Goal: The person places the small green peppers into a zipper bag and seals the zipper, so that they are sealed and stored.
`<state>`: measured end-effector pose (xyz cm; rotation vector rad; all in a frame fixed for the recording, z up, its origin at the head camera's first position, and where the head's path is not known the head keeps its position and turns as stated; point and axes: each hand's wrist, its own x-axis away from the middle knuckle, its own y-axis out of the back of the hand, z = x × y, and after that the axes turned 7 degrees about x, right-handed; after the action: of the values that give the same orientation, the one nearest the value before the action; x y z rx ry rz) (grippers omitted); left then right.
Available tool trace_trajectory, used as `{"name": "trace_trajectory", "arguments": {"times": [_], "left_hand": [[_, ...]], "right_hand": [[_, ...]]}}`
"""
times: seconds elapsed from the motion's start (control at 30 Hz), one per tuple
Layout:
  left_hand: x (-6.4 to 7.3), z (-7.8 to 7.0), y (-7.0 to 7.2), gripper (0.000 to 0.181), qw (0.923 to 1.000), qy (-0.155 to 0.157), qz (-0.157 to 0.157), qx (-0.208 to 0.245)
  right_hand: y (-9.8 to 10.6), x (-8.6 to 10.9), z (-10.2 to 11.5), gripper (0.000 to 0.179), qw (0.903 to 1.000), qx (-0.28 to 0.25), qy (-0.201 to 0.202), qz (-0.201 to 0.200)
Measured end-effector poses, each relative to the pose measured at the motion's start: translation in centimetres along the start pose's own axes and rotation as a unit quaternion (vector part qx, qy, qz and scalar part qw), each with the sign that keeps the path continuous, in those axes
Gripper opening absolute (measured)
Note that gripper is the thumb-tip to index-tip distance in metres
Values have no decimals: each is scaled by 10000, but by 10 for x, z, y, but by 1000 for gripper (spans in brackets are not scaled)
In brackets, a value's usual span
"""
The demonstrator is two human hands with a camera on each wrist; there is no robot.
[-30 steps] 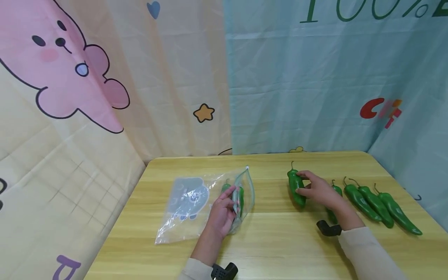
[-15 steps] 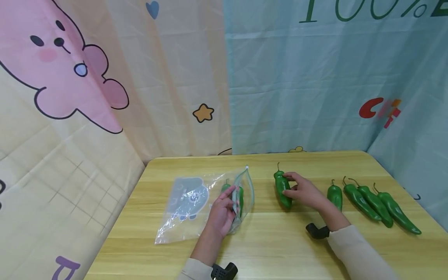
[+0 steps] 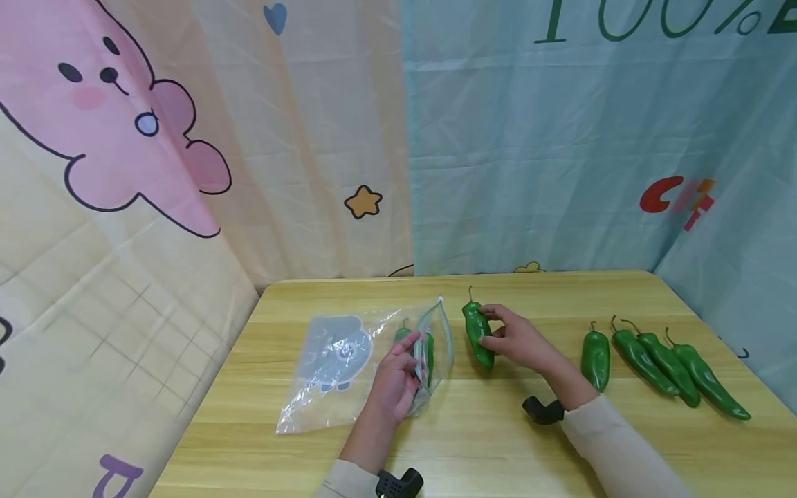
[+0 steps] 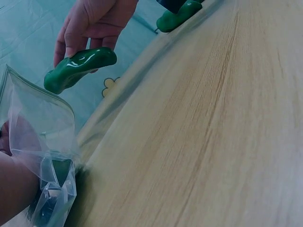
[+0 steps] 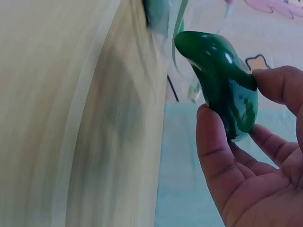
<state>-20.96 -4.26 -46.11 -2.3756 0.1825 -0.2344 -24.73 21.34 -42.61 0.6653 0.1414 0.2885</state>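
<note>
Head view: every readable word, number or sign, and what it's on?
"100%": blue cloth, tops cut off by the frame.
"C": red, lower on the blue cloth; the coloured marks after it are unclear.
Dark green shape after "100%": cut off, unreadable.
Purple mark, cream cloth: maybe a letter, can't tell.
Bag, peppers: no legible text.
</note>
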Motion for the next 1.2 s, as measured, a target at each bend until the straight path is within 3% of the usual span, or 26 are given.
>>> {"name": "trace_trajectory", "arguments": {"times": [0.7,1.2], "left_hand": [[1,-1,0,62,10000,24,29,-58],[1,0,0,64,9999,55,32,-89]], "right_hand": [[-40,-17,29,58,9966,-815,-79,-93],[-50,-24,39,58,9918,-1188,-156,-444]]}}
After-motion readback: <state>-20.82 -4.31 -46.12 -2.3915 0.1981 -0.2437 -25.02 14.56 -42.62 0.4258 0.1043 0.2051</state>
